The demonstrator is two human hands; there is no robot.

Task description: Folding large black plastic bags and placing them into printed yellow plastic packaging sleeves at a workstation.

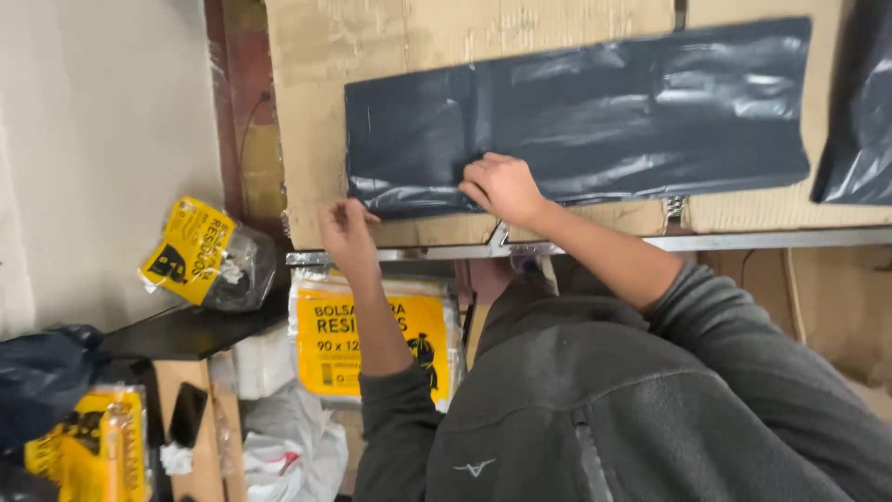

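Grey sleeves closest. Right hand (pixel 502 186) fingers flat, together, pressing folded black plastic bag (pixel 576 116) on cardboard-covered counter (pixel 316 112). Left hand (pixel 346 228) fingers curled, pinching bag's lower-left edge.

One head-worn camera looks steeply down, close over the cardboard-covered table (pixel 390 56).

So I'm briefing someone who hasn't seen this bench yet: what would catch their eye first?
First the long dark grey plastic bag, lying flat across the cardboard sheet on the bench at top centre. The right hand presses on its near edge while the left hand pinches its lower left corner. Below the bench edge sit bright yellow packs of bags, with another yellow pack to the left.
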